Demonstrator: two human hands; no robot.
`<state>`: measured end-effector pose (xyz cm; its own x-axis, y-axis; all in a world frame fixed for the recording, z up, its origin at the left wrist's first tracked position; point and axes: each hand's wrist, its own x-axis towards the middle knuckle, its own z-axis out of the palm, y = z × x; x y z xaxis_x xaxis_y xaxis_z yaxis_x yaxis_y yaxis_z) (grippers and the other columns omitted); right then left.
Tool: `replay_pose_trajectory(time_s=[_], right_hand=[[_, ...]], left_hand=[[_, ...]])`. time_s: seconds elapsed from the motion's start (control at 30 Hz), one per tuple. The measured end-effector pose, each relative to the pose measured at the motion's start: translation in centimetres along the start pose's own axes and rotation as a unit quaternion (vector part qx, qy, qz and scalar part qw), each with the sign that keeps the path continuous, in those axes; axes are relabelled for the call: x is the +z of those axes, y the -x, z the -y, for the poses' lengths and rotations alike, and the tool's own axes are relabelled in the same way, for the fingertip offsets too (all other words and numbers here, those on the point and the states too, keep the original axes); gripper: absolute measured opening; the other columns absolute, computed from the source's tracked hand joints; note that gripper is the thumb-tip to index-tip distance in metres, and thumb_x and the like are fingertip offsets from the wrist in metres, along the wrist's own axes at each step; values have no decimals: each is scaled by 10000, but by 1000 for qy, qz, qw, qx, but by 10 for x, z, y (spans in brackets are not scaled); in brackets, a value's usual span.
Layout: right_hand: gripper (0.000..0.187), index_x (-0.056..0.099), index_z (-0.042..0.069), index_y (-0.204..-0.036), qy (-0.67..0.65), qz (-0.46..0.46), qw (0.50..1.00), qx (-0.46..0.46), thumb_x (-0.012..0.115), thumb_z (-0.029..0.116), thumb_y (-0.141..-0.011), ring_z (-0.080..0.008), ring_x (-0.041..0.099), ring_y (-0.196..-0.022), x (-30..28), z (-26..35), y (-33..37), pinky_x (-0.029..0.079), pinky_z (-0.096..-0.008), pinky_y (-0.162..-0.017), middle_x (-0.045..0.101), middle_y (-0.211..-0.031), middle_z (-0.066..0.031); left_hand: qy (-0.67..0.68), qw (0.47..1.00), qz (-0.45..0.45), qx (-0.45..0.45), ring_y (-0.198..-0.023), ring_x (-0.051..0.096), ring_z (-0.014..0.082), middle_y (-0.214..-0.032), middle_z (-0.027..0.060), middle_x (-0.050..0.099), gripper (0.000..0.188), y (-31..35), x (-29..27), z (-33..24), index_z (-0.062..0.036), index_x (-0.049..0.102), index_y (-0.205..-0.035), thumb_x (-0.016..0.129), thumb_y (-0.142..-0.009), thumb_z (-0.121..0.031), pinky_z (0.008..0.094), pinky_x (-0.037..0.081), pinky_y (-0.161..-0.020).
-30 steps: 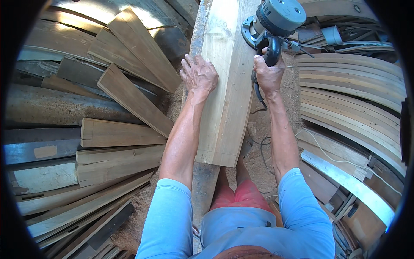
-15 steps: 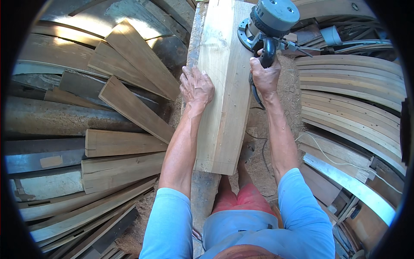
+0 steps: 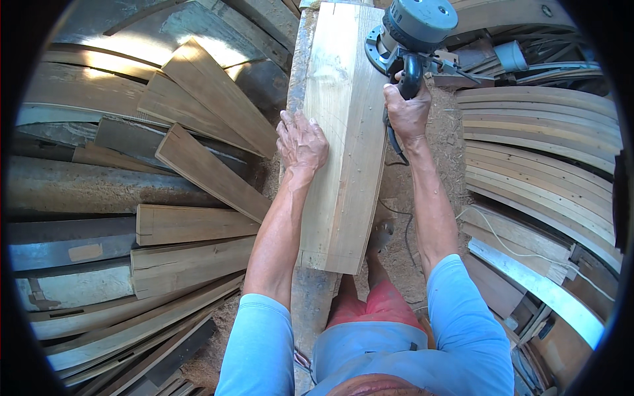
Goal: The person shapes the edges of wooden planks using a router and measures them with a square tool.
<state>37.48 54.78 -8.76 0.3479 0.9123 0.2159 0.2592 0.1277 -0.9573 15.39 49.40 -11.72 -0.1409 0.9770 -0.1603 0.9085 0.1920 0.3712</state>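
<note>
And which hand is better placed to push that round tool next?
Probably the right hand: it grips the black handle of the power tool, while the left hand is away from it, on the board.

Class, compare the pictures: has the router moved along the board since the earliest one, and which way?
Yes, slightly: judged against the near end of the board, the router is now farther away, shifted toward the far end.

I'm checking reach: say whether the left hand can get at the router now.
Likely yes: the left hand is at the left edge of the board, and nothing visible stands between it and the router in the right hand.
</note>
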Motion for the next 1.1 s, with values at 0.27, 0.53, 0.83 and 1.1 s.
replay_pose_trajectory(time_s=[0.27,0.53,0.83,1.1], right_hand=[[210,607,49,-1057,-9,-4,1000,2,702,32,-870,-69,597,-577,7,-5,-17,485,-245,-521,604,-706,19],[200,609,49,-1048,-5,-1,1000,-6,703,43,-871,-69,600,-582,12,-10,-34,484,-244,-523,601,-700,17],[189,620,33,-1042,13,0,1000,-29,706,47,-874,-74,598,-573,14,-17,-56,487,-250,-528,613,-699,3],[184,623,28,-1037,-8,6,1000,-3,702,50,-873,-84,600,-577,20,-12,-75,491,-259,-540,615,-693,-1]], left_hand=[[-4,1000,-6,6,-1390,398,521,-1534,382,378,589,1,-1,3,83,447,-1463,385,-1059,-340,568,346,-1159],[15,999,39,-19,-1477,298,474,-1604,344,289,622,-1,-4,4,58,414,-1509,395,-1051,-364,582,293,-1186],[-3,1000,-4,1,-1394,392,520,-1539,383,368,583,1,-2,3,93,456,-1452,398,-1053,-328,565,339,-1165],[-9,1000,4,4,-1396,387,524,-1535,392,365,585,0,-3,4,94,437,-1467,398,-1054,-320,570,341,-1160]])
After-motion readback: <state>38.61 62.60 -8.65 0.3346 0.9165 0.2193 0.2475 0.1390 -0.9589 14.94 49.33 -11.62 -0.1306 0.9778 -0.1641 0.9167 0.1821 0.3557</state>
